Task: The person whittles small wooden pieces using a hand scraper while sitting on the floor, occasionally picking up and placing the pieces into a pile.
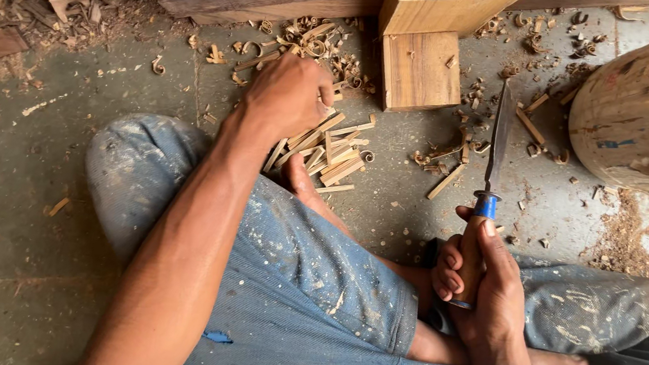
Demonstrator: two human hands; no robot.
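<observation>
Sitting cross-legged on floor (26,195), our left hand (290,96) grip pinches wood sticks (328,154) at 11 o'clock; right hand (482,280) grip wraps knife (488,194) handle, blade twd 12.

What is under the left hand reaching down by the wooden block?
The left hand rests on a pile of short cut wood sticks lying on the floor, fanning out below its fingers. Whichever sticks the palm covers or grips are hidden.
</observation>
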